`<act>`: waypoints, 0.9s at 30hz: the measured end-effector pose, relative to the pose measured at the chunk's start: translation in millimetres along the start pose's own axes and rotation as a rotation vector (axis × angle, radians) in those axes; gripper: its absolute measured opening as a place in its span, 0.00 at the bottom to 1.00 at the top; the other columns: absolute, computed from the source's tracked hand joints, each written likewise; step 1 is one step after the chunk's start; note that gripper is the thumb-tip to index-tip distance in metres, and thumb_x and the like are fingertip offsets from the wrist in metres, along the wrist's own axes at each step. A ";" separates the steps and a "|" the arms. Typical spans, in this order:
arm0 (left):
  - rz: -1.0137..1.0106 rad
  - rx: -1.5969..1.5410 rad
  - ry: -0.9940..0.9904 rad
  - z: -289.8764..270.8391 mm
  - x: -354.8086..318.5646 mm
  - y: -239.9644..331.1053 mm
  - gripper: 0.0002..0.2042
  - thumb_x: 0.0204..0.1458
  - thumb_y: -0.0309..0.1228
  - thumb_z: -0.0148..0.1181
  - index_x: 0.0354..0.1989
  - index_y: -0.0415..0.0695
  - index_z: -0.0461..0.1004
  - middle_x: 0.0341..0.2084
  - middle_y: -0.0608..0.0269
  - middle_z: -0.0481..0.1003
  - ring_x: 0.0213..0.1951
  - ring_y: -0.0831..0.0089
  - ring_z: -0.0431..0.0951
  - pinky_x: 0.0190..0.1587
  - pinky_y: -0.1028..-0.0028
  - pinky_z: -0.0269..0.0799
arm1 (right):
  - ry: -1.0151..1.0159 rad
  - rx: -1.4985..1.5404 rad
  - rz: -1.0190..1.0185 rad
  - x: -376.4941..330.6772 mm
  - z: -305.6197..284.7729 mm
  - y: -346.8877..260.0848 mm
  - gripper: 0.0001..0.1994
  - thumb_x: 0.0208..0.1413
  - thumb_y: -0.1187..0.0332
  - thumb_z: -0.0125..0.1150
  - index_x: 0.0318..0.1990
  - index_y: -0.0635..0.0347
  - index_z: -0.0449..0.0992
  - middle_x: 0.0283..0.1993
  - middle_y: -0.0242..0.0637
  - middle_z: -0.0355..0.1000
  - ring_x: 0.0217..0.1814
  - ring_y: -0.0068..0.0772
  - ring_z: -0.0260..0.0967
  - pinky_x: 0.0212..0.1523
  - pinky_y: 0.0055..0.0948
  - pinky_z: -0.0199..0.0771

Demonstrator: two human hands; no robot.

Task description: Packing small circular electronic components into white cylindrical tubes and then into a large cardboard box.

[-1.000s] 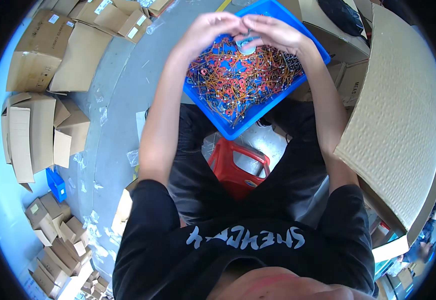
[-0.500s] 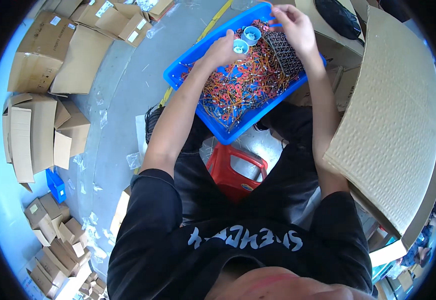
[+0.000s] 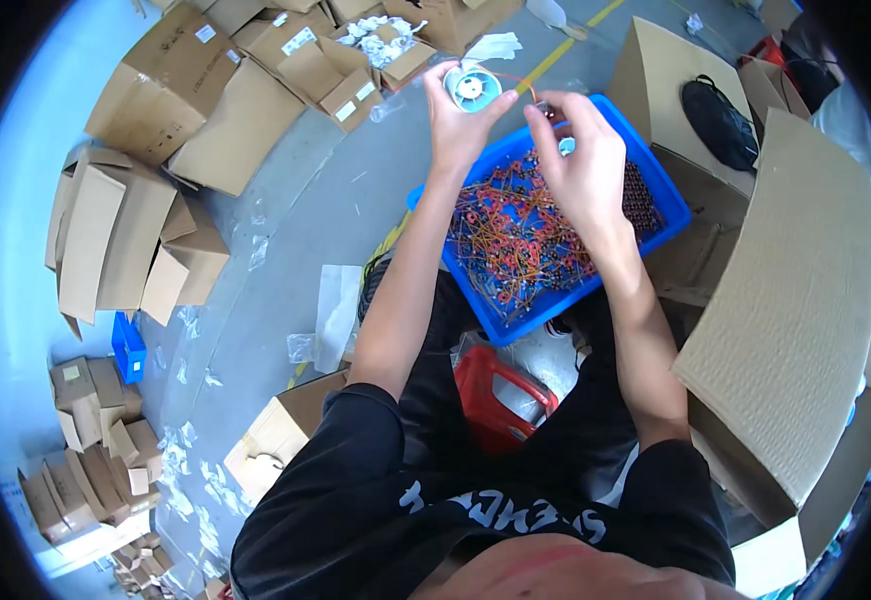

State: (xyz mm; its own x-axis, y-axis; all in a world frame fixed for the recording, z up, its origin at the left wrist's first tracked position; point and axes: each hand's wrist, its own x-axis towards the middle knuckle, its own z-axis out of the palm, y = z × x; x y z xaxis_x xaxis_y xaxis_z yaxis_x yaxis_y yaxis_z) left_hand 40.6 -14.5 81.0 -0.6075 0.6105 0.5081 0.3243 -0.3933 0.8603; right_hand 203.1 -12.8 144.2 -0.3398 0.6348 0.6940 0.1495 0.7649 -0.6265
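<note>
My left hand [image 3: 459, 130] is raised over the far left of a blue plastic bin [image 3: 508, 331], its fingers closed around a light-blue round plastic housing [image 3: 475, 90] with a spoked hub inside. From that housing a thin red-orange wire [image 3: 522, 79] runs across to my right hand [image 3: 588, 165]. The right fingers are pinched on the wire's end, where a small dark piece partly shows. Below, the bin holds a tangle of red and orange wires with small parts [image 3: 516, 235]. Another light-blue housing [image 3: 567, 146] peeks out beside my right fingers. A dark studded block [image 3: 641, 200] lies along the bin's right side.
Between my legs is a red plastic stool [image 3: 496, 400]. A large cardboard flap [image 3: 786, 310] rises close on my right, and a black pouch [image 3: 720, 122] lies on a carton beyond. Open cartons [image 3: 106, 235] and plastic scraps line the floor at left.
My left hand has lifted a light-blue housing out of the bin, up and away. My right hand has come nearer to it, with the wire stretched between them. The whole view has shifted.
</note>
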 end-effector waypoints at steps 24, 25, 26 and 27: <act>0.069 0.170 0.127 -26.3 1.9 -5.1 0.38 0.36 0.31 0.76 0.51 0.39 0.54 0.41 0.56 0.68 0.42 0.72 0.72 0.42 0.75 0.72 | -0.114 -0.201 -0.132 -1.9 47.5 -8.5 0.07 0.51 0.68 0.60 0.33 0.60 0.72 0.28 0.40 0.71 0.30 0.43 0.72 0.27 0.37 0.73; 0.082 0.183 0.125 -26.2 2.3 -6.2 0.38 0.36 0.31 0.76 0.51 0.39 0.54 0.42 0.56 0.67 0.43 0.72 0.71 0.43 0.75 0.71 | -0.114 -0.205 -0.132 -1.4 48.9 -7.4 0.07 0.51 0.68 0.60 0.32 0.60 0.72 0.28 0.40 0.71 0.30 0.43 0.72 0.28 0.37 0.73; 0.095 0.197 0.123 -26.1 2.8 -7.2 0.38 0.35 0.31 0.76 0.51 0.39 0.54 0.42 0.56 0.66 0.43 0.72 0.71 0.43 0.75 0.71 | -0.113 -0.209 -0.132 -1.6 49.3 -6.4 0.07 0.51 0.67 0.60 0.32 0.61 0.72 0.28 0.40 0.71 0.30 0.43 0.72 0.28 0.37 0.73; 0.109 0.210 0.121 -25.7 2.7 -8.1 0.39 0.35 0.31 0.76 0.52 0.39 0.53 0.43 0.56 0.65 0.43 0.72 0.71 0.44 0.75 0.71 | -0.111 -0.210 -0.128 -1.7 48.4 -6.3 0.07 0.51 0.67 0.60 0.32 0.61 0.72 0.28 0.40 0.71 0.30 0.43 0.72 0.28 0.37 0.73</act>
State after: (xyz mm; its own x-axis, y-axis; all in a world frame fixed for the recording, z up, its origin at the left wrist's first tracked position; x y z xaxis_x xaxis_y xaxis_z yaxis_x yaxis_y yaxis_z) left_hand 17.7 -27.4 74.4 -0.6389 0.4808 0.6005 0.5283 -0.2933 0.7968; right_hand 157.8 -24.0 129.8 -0.4666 0.5242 0.7124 0.2838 0.8516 -0.4407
